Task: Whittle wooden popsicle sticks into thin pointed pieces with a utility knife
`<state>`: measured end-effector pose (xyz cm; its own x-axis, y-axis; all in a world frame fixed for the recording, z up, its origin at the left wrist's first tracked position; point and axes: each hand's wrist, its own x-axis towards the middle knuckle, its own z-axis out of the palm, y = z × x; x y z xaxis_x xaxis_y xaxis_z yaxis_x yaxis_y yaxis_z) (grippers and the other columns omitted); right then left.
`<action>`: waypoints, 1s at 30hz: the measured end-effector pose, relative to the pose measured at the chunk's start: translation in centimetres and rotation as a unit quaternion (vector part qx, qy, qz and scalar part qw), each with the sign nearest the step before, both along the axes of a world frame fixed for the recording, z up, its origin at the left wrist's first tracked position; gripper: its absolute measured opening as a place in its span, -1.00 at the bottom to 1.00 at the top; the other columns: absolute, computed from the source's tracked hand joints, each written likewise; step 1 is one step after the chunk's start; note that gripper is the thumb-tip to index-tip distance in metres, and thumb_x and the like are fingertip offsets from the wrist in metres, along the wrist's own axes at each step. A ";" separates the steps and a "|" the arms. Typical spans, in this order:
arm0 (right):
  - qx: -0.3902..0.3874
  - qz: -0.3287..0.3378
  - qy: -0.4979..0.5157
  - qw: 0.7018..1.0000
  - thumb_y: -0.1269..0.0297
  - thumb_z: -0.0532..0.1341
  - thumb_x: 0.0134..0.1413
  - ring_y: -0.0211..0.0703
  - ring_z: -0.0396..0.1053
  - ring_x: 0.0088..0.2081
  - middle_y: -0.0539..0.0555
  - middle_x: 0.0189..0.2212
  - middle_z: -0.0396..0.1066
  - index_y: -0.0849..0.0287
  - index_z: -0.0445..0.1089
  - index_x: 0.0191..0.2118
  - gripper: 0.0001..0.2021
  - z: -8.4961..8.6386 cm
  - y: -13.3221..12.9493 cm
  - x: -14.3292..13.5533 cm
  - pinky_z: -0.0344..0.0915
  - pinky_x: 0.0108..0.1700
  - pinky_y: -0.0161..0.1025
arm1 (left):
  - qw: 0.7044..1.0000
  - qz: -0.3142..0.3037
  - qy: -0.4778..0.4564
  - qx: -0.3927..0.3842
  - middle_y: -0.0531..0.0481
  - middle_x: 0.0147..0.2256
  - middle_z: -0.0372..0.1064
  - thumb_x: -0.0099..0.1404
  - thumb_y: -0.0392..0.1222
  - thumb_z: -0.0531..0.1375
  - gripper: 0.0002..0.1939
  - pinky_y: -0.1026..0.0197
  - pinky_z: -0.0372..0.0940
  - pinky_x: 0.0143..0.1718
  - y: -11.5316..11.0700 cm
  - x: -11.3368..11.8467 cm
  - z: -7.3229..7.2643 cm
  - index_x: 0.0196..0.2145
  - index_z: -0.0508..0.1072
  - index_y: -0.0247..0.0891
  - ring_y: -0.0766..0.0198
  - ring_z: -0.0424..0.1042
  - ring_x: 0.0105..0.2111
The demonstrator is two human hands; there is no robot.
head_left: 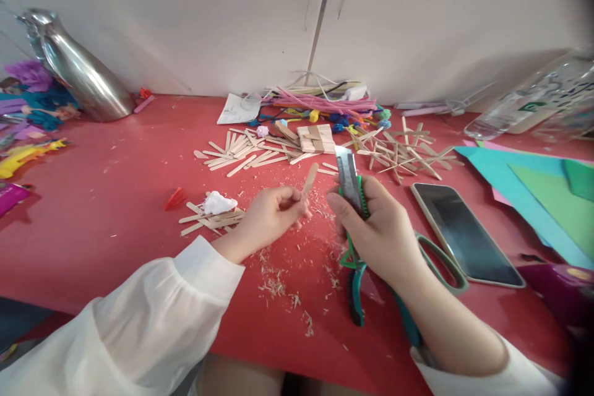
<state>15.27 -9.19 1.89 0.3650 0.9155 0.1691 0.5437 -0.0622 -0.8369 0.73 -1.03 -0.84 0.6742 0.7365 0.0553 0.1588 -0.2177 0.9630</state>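
Pinched upright in my left hand (278, 210) is a wooden craft stick (310, 178). My right hand (383, 229) grips a green utility knife (351, 180) with its metal blade end pointing up and away from me. The knife and the stick are apart. Pale wood shavings (273, 284) lie scattered on the red table between and below my hands. Beneath my right hand and forearm are teal-handled pliers (356, 297), partly hidden, and the grey-green handle of scissors (457, 272). Several craft sticks (195, 219) with a crumpled white tissue (219, 203) lie left of my left hand.
Loose craft sticks (245, 151) and a stick bundle (316, 138) lie at the back, before pink pipe cleaners (320, 101). A phone (468, 235) and coloured paper (524, 185) are on the right, with a plastic bottle (533, 99). A steel jug (86, 74) stands back left.
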 end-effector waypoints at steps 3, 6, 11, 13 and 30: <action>-0.019 0.061 -0.084 0.994 0.14 0.03 0.10 -0.34 0.15 -0.68 -0.14 -0.71 0.15 0.10 0.12 -0.43 -0.81 0.0 -0.4 -0.3 0.11 -0.59 -0.35 | 0.997 0.058 -0.033 -0.037 0.03 -0.49 0.36 0.23 -0.14 0.10 -0.81 0.32 0.29 -0.44 0.3 0.0 0.3 -0.47 0.29 -0.30 0.40 0.36 -0.52; -0.048 0.116 -0.132 0.983 0.16 -0.04 0.14 -0.30 0.16 -0.69 -0.12 -0.72 0.15 0.10 0.10 -0.45 -0.81 0.1 -0.6 -0.7 0.07 -0.60 -0.33 | 0.995 0.085 -0.035 -0.028 0.06 -0.54 0.34 0.22 -0.15 0.10 -0.81 0.34 0.30 -0.44 0.2 0.0 0.8 -0.48 0.30 -0.30 0.39 0.39 -0.51; -0.065 0.125 -0.171 0.975 0.20 -0.09 0.14 -0.23 0.23 -0.67 -0.07 -0.70 0.22 0.08 0.06 -0.44 -0.83 0.0 -0.9 -0.9 0.05 -0.59 -0.32 | 0.995 0.086 -0.039 0.031 0.09 -0.57 0.32 0.23 -0.18 0.09 -0.84 0.35 0.28 -0.44 0.1 -0.1 0.5 -0.48 0.28 -0.28 0.38 0.41 -0.50; -0.073 0.121 -0.179 0.974 0.18 -0.09 0.14 -0.21 0.25 -0.66 -0.06 -0.70 0.23 0.08 0.05 -0.44 -0.83 0.0 -0.9 -0.9 0.04 -0.59 -0.32 | 0.994 0.087 -0.041 0.044 0.09 -0.56 0.31 0.23 -0.16 0.08 -0.83 0.33 0.29 -0.42 0.1 -0.1 0.3 -0.47 0.28 -0.27 0.37 0.42 -0.49; -0.108 0.120 -0.080 0.984 0.18 -0.07 0.14 -0.29 0.15 -0.73 -0.13 -0.76 0.14 0.07 0.02 -0.48 -0.81 0.3 -1.2 -1.4 0.04 -0.63 -0.33 | 0.970 0.135 0.042 0.199 0.04 -0.53 0.39 0.28 -0.16 0.04 -0.77 0.32 0.19 -0.47 -0.4 -0.1 0.7 -0.50 0.33 -0.27 0.37 0.34 -0.53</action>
<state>13.82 -10.44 2.16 0.1191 0.9929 -0.0016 0.6889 -0.0838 -0.7200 0.59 -1.40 -0.12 0.4739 0.8183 0.3253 0.3354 -0.5093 0.7925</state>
